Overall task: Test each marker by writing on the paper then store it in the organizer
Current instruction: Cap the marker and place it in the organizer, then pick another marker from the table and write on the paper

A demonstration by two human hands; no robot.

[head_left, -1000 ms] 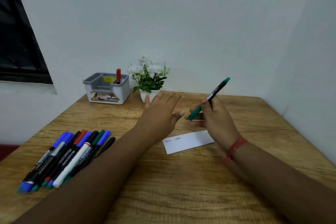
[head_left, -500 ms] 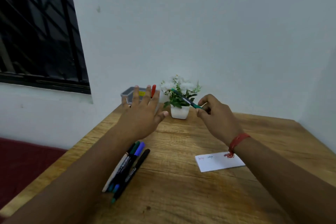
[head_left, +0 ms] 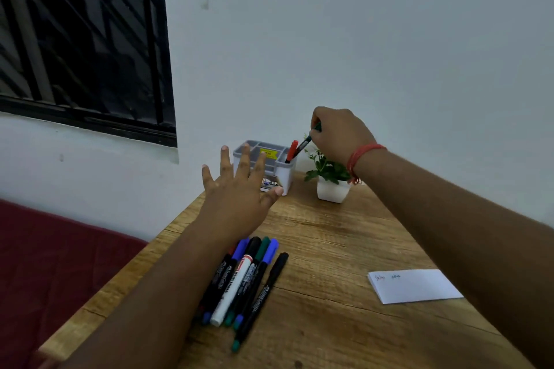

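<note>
My right hand (head_left: pixel 340 135) grips the green marker (head_left: pixel 303 145) by its top end, its lower end dipping into the right compartment of the grey and white organizer (head_left: pixel 286 172) beside a red marker (head_left: pixel 291 150). In front of the organizer my left hand (head_left: pixel 236 195) hovers with fingers spread, holding nothing. Several capped markers (head_left: pixel 244 281) lie in a row on the wooden table (head_left: pixel 329 249), partly under my left forearm. The white paper (head_left: pixel 415 286) with small scribbles lies at the right.
A small potted plant (head_left: pixel 331 180) in a white pot stands right of the organizer, just under my right wrist. The white wall runs behind, a dark window (head_left: pixel 81 39) at upper left. The table's left edge drops to a red surface (head_left: pixel 54 263).
My right hand carried the green marker from above the paper over to the organizer and tipped it down into the right compartment. My left hand stayed open, and the view swung left.
</note>
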